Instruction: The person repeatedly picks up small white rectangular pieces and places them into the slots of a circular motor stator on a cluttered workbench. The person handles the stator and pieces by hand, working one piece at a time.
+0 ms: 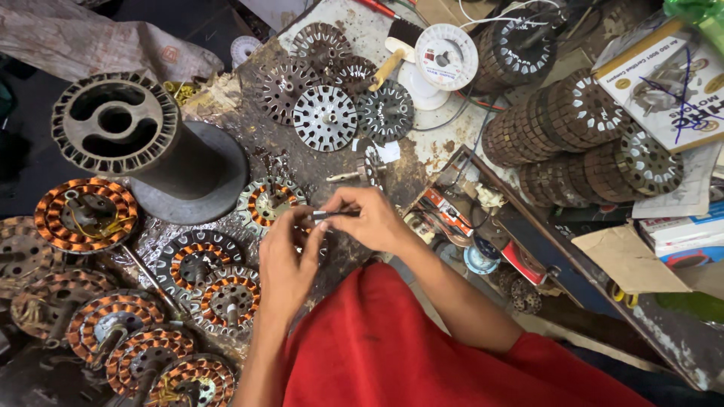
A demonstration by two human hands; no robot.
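Note:
My left hand (285, 256) and my right hand (367, 218) meet over the middle of the worn workbench (249, 105). Between their fingertips they pinch a small dark sleeve-like piece (332, 215), held level. Just beyond my left hand lies a fan stator wound with copper wire (265, 202). More copper-wound stators (197, 260) lie below and to the left of my left hand. I wear a red garment (392, 347).
A big black empty spool (143, 147) stands at the left. Bare slotted stator plates (326, 117) lie at the back. A white reel (446, 56), stacked stator cores (558, 120), cardboard boxes (671, 83) and a wooden bench edge (573, 264) fill the right.

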